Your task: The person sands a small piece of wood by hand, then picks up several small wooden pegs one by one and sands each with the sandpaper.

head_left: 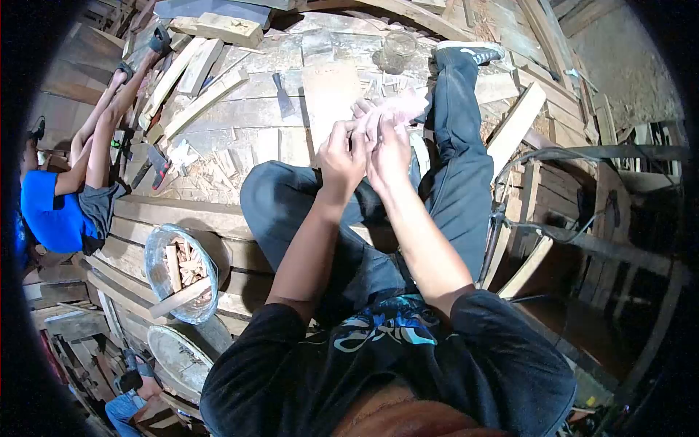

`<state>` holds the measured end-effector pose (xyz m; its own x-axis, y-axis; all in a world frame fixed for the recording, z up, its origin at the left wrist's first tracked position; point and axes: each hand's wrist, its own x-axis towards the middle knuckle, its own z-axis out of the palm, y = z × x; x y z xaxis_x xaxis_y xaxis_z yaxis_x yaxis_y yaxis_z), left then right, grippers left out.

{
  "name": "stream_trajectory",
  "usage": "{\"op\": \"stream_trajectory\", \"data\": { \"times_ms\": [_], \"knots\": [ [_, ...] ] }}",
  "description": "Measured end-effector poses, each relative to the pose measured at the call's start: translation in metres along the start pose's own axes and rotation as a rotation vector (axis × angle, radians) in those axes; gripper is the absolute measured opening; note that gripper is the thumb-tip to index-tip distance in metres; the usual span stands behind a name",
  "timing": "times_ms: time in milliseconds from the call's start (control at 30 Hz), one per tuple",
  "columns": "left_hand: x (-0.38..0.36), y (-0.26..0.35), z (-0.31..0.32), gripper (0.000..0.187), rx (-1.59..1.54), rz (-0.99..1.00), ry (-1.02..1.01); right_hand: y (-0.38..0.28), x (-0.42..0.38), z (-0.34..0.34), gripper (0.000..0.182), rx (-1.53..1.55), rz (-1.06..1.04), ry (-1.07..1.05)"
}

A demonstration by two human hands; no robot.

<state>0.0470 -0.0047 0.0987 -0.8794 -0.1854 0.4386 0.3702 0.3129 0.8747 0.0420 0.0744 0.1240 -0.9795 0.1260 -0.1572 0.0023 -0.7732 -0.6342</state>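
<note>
Shirt (298, 379) nearest, left hand (342, 154) and right hand (390, 156) grip pinkish bundle (399, 109) jutting past them.

this looks like a rough woodworking workshop. the floor (244, 109) is laid with worn boards, and wood chips (215, 175) and offcuts are scattered over it. sawn timber blocks (229, 29) and loose lengths lie about at the upper left, and a pale plank (515, 135) slants at the right. a bucket (151, 266) holds cut wood pieces, with a round basin (178, 357) just beside it. a flat-bladed tool (284, 96) lies on the boards; another tool with a red part (158, 167) lies farther left. a person in a blue shirt (51, 211) is at the left, near the timber.
</note>
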Motion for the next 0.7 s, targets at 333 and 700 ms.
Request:
{"op": "stream_trajectory", "data": {
  "times_ms": [333,700],
  "knots": [
    [-0.004,0.001,-0.004,0.008,0.105,0.069,-0.087,-0.004,0.011,-0.005,0.043,0.012,-0.046,0.014],
    [-0.004,-0.003,0.001,0.008,0.098,0.09,-0.002,-0.002,0.007,-0.002,0.038,-0.038,0.034,0.05]
  ]
}}
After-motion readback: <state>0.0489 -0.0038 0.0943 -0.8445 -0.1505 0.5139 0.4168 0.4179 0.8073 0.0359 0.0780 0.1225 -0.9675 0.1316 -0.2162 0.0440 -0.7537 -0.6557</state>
